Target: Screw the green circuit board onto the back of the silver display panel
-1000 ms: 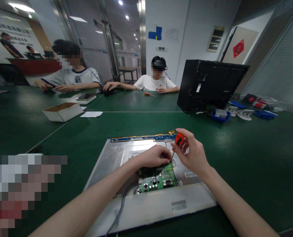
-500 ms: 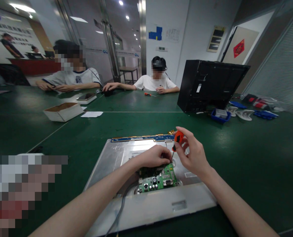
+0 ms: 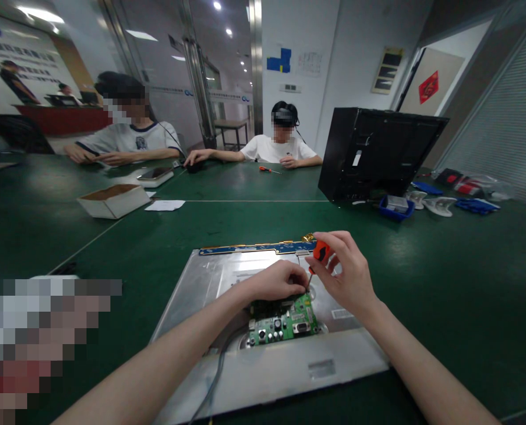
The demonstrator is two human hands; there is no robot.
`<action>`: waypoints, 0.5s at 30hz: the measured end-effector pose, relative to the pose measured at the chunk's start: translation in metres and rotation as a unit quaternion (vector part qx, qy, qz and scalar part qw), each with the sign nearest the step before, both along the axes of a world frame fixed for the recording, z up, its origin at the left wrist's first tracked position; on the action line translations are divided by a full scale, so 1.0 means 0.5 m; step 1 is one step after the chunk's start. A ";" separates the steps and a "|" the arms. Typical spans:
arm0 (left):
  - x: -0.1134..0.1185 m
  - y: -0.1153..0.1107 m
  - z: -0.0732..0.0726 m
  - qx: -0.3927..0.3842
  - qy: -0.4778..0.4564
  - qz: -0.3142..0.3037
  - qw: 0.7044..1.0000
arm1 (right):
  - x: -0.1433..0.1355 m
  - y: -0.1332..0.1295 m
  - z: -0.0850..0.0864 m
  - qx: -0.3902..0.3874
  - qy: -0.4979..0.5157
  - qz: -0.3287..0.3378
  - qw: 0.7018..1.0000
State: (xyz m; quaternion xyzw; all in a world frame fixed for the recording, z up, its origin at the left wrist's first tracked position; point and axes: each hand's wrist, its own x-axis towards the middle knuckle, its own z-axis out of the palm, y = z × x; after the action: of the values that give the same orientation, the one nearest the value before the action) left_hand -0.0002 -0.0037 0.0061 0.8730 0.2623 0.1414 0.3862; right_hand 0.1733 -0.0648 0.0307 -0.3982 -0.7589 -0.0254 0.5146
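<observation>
In the head view a metal-backed display panel (image 3: 284, 372) lies flat on the green table, with a green circuit board (image 3: 284, 324) on it. My right hand (image 3: 345, 268) is closed around the orange and black handle of a screwdriver (image 3: 321, 250). The shaft points down to the board's upper right corner. My left hand (image 3: 280, 280) rests over the board's far part, fingers curled and pinched beside the screwdriver tip; whatever they may hold there is hidden. A blue circuit strip (image 3: 254, 248) runs along the panel's far edge.
A black monitor casing (image 3: 382, 153) stands at the back right, near a blue tray (image 3: 396, 212). A white open box (image 3: 114, 202) sits at left. Two people sit across the table, another screwdriver (image 3: 267, 169) before one. A grey cable (image 3: 216, 378) crosses the panel's near left.
My right hand's fingers have shifted around the screwdriver handle, which looks slightly turned. The left hand stays in the same spot at the board.
</observation>
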 end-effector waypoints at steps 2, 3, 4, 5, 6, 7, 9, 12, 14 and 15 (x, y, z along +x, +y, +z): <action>0.000 0.000 0.000 0.000 0.000 -0.001 1.000 | 0.000 -0.002 0.002 -0.004 -0.005 -0.003 1.000; 0.000 0.000 0.000 0.000 0.000 -0.002 1.000 | -0.001 -0.003 0.003 -0.007 -0.008 0.000 1.000; 0.001 0.000 0.000 0.000 0.000 -0.003 1.000 | -0.001 -0.003 0.003 -0.011 -0.011 0.005 1.000; 0.001 0.000 0.000 0.000 0.000 -0.003 1.000 | -0.001 -0.004 0.003 -0.015 -0.012 0.010 1.000; 0.001 0.000 0.001 0.000 0.000 -0.004 1.000 | -0.002 -0.005 0.004 -0.017 -0.013 0.015 1.000; 0.001 -0.001 0.001 0.000 0.000 -0.005 1.000 | -0.002 -0.005 0.004 -0.019 -0.012 0.017 1.000; 0.001 -0.001 0.002 0.000 -0.001 -0.006 1.000 | -0.002 -0.006 0.003 -0.022 -0.010 0.013 1.000; 0.000 -0.001 0.002 0.001 -0.003 -0.005 1.000 | 0.000 -0.005 -0.001 -0.026 -0.001 -0.001 1.000; 0.000 0.000 0.001 0.001 -0.003 -0.004 1.000 | 0.001 -0.004 -0.005 -0.022 0.010 -0.007 1.000; 0.000 0.000 0.001 0.001 -0.003 -0.004 1.000 | 0.001 -0.004 -0.006 -0.017 0.015 -0.009 1.000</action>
State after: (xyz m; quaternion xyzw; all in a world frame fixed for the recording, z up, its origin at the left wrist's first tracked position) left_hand -0.0003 -0.0036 0.0064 0.8740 0.2577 0.1429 0.3864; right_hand 0.1739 -0.0666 0.0277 -0.4143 -0.7479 -0.0113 0.5185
